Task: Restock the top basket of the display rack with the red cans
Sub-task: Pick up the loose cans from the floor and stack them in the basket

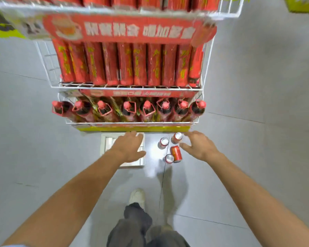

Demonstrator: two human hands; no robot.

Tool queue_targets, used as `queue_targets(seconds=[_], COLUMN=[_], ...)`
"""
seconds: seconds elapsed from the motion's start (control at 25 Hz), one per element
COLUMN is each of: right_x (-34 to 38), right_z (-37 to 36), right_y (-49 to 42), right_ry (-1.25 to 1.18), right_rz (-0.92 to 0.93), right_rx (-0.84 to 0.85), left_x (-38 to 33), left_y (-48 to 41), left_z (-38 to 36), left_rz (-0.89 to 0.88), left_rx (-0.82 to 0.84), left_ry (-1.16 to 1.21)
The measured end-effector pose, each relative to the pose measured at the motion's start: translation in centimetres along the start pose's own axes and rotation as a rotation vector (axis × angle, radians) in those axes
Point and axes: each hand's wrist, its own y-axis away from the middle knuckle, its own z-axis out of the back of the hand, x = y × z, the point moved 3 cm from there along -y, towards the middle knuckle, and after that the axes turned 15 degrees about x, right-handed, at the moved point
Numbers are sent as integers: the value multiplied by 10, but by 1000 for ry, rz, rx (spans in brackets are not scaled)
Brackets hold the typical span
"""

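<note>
- The floor is smooth grey tile with thin dark lines between the big squares. A bright spot of light shines on it near the middle.
- A white wire display rack stands on the floor at 12 o'clock.
- The top basket of white wire is at the very top edge and looks blurry. Red packs show inside it.
- A red banner with white writing hangs across the front, under that basket.
- Below it stands a row of tall red boxes with yellow marks, packed side by side.
- Lower down is a row of dark bottles with red caps.
- Four small red cans with silver tops sit on the floor at 1 o'clock from the middle, close to the bottom of the rack. Three stand up and one lies on its side.
- A flat white tray lies on the floor just left of the cans.
- The left hand is over the tray, flat, with fingers spread and holding nothing.
- The right hand is right beside the cans, fingers spread wide and holding nothing.
- At 6 o'clock you can see dark grey trousers and a pale shoe on the floor.
- Bits of yellow-green stuff show in the far corners of the room.
</note>
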Motion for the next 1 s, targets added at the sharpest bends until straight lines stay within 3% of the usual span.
queue_targets(seconds=[0.2,0.52,0.8,1.0], right_x=[-91,-161,-160,-127], right_z=[-88,-199,-221,-150], right_y=[-135,-350,-394,-281], right_ry=[-51,-224,-391,-443], right_rz=[-170,-118,-73,95], right_rx=[-14,-238,-428,-507], left_x=[-23,-28,-29,-26], left_y=[-185,-434,-458,-366], left_z=[-69,-185,-204,-130], left_rz=[-117,-188,-199,-300], left_rx=[-17,-170,-357,-403], left_ry=[-35,171,609,737])
